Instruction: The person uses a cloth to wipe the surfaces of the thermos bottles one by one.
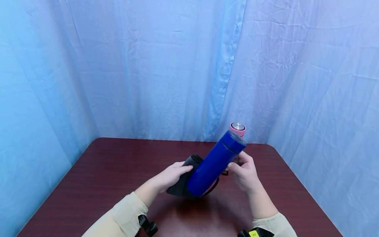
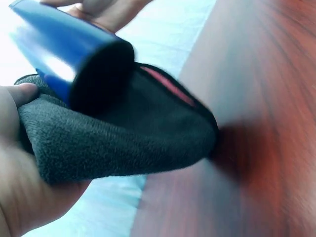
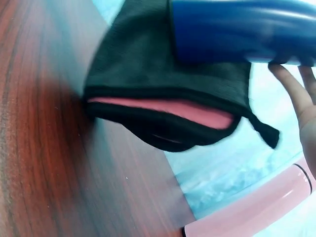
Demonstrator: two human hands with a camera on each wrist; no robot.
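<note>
A blue insulated bottle (image 1: 211, 168) is held at a slant above the table by my right hand (image 1: 245, 171), gripping it near the lid end. My left hand (image 1: 171, 176) pinches a dark grey fabric pouch (image 2: 113, 143), its thumb on top near the cloth's edge. The bottle's base lies against the grey fabric, and the pouch curls up partly around that side. Black trim (image 3: 163, 93) edges the fabric, with a pink strip (image 3: 197, 112) showing in its opening and a short black tab (image 3: 264, 131) at one corner.
Behind the right hand, a pink bottle (image 1: 238, 127) with a metal-topped lid stands upright on the dark red wooden table (image 1: 127, 161), mostly hidden by the blue bottle. Pale blue curtains (image 1: 165, 72) hang around the table's back and sides.
</note>
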